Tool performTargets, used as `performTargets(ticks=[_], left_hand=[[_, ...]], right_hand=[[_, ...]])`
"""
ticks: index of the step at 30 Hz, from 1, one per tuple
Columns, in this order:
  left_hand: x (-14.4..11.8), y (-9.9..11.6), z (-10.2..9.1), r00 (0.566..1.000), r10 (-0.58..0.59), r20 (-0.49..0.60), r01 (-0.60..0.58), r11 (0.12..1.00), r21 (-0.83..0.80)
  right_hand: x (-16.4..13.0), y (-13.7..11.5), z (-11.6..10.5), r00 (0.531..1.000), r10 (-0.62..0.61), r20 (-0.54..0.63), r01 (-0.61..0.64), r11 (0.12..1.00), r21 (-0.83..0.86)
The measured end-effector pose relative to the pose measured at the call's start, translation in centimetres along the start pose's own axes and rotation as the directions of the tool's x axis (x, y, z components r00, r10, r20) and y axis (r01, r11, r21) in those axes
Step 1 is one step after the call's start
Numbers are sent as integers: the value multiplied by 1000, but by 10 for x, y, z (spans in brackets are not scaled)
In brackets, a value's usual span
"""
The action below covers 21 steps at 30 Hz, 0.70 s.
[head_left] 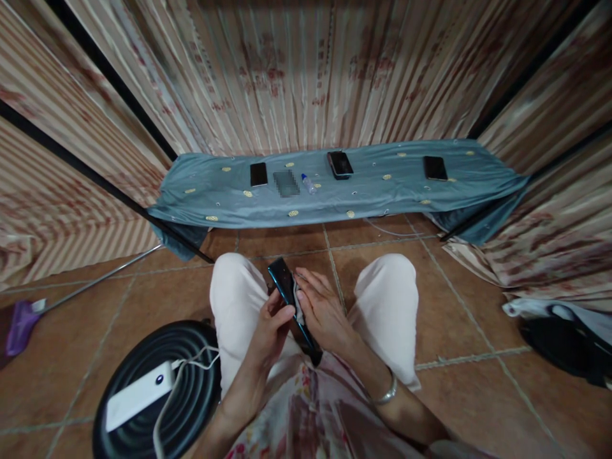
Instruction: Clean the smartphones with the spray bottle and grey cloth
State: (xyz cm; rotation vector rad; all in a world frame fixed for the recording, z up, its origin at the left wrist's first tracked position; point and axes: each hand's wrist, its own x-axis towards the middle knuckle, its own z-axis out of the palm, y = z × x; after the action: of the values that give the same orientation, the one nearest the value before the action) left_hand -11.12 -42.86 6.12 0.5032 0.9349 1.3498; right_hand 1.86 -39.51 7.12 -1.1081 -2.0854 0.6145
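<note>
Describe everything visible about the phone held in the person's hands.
The phone is a slim dark slab with a teal-blue edge, glossy like glass. It is held over the lap between the knees, tilted, top end pointing away toward the cloth-covered table. The left hand grips its left edge; the right hand presses a pale cloth flat against it. Its lower end is hidden.

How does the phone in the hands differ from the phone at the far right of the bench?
The held phone is gripped between the left hand and right hand, tilted on edge over the lap; the right-end phone lies flat and untouched on the teal cloth. A pale cloth is pressed against the held phone; the right-end phone is bare. The held phone shows a bluish edge. Both are dark, slim rectangles.
</note>
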Motion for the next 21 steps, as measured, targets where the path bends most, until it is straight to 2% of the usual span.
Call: performTargets(ticks=[15, 18, 21], left_hand=[[9, 8, -4, 994, 72, -88, -70, 997, 20], [10, 9, -3, 993, 76, -85, -75, 997, 17], [12, 11, -4, 992, 72, -101, -71, 997, 14]], right_hand=[[-24, -5, -1, 997, 60, 53, -59, 998, -18], [-31, 2, 2, 995, 68, 74, -73, 996, 56], [-35, 11, 9, 980, 155, 127, -180, 958, 224]])
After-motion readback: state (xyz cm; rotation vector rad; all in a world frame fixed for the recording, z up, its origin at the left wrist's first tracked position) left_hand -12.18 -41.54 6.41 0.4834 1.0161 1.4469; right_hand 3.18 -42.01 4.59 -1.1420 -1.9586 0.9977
